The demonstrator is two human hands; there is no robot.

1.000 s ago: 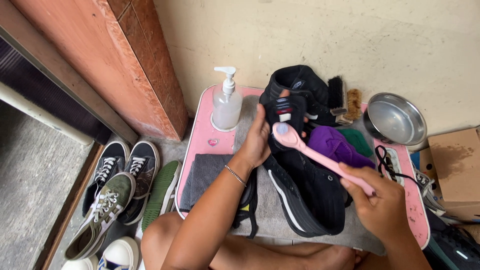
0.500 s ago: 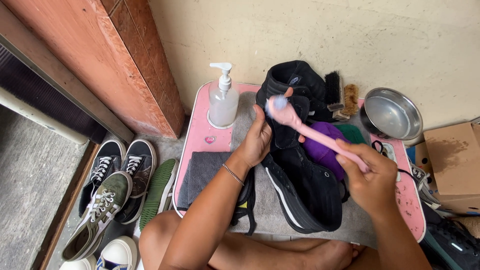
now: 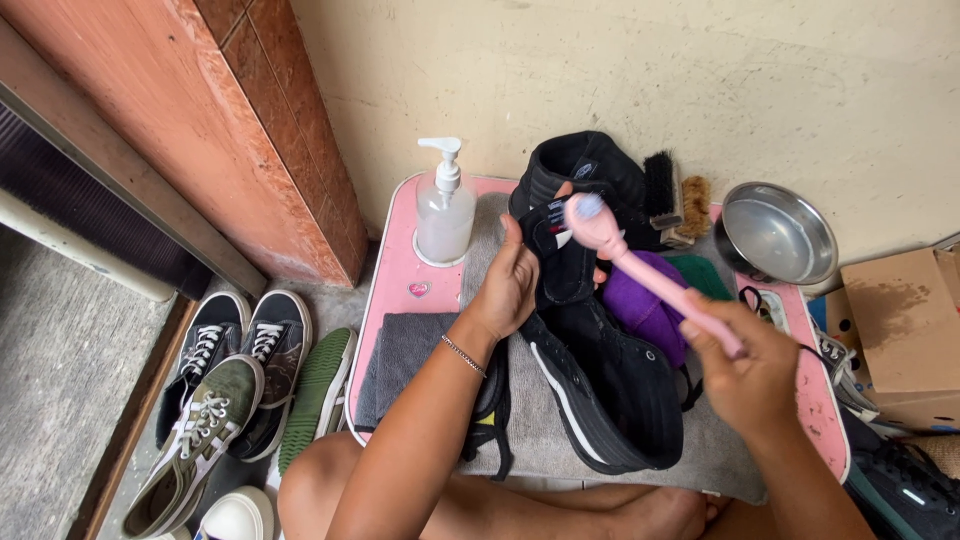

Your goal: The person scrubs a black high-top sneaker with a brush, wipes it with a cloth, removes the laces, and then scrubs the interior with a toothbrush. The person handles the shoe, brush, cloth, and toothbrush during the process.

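Note:
My left hand (image 3: 512, 282) grips the tongue and upper of a black high-top sneaker (image 3: 600, 380) that lies on a grey towel (image 3: 520, 430) over a pink tray table (image 3: 395, 270). My right hand (image 3: 755, 372) holds a pink long-handled brush (image 3: 650, 270). Its round head sits at the sneaker's tongue, just right of my left fingers. A second black high-top (image 3: 585, 170) stands behind, near the wall.
A clear pump bottle (image 3: 445, 215) stands at the table's back left. A purple cloth (image 3: 650, 305), two bristle brushes (image 3: 675, 195) and a steel bowl (image 3: 778, 232) lie at the back right. Several sneakers (image 3: 225, 380) sit on the floor left. A cardboard box (image 3: 900, 320) is right.
The brush head has moved up along the sneaker's tongue and a little right. My left hand keeps its hold on the shoe.

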